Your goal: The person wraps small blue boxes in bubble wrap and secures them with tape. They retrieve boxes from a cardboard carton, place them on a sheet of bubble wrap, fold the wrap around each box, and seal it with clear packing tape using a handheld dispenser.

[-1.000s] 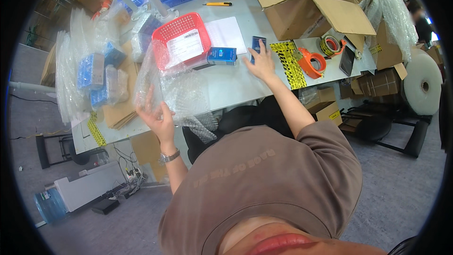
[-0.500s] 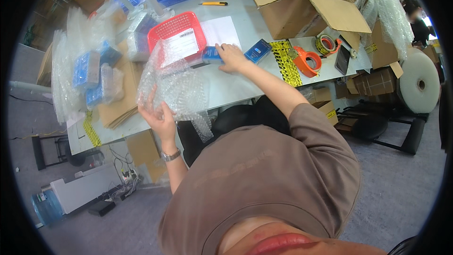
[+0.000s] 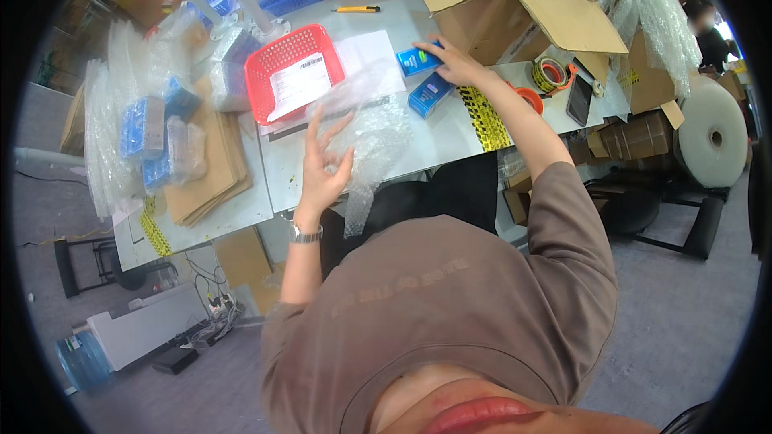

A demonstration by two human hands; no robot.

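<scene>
My right hand (image 3: 460, 66) grips the right end of a small blue box (image 3: 418, 59) above the table. A second small blue box (image 3: 432, 96) lies just below it, nearer to me. My left hand (image 3: 326, 170) is open, its fingers spread, at the left edge of a crumpled sheet of clear bubble wrap (image 3: 376, 138). Whether those fingers touch the wrap I cannot tell. Beyond the left hand stands a red basket (image 3: 256, 80) with a white printed sheet (image 3: 301, 87) in it.
An open carton (image 3: 482, 28) stands at the far right. Nearer are an orange tape dispenser (image 3: 528, 100), a tape roll (image 3: 549, 75) and a phone (image 3: 579, 100). A yellow cutter (image 3: 357, 10) lies at the back. Bubble-wrapped blue packs (image 3: 143, 128) rest by brown cardboard sheets (image 3: 211, 175) at left.
My right hand has carried the blue box rightward, from beside the red basket to behind the other blue box. My left hand has moved right, and the bubble wrap has shifted right too.
</scene>
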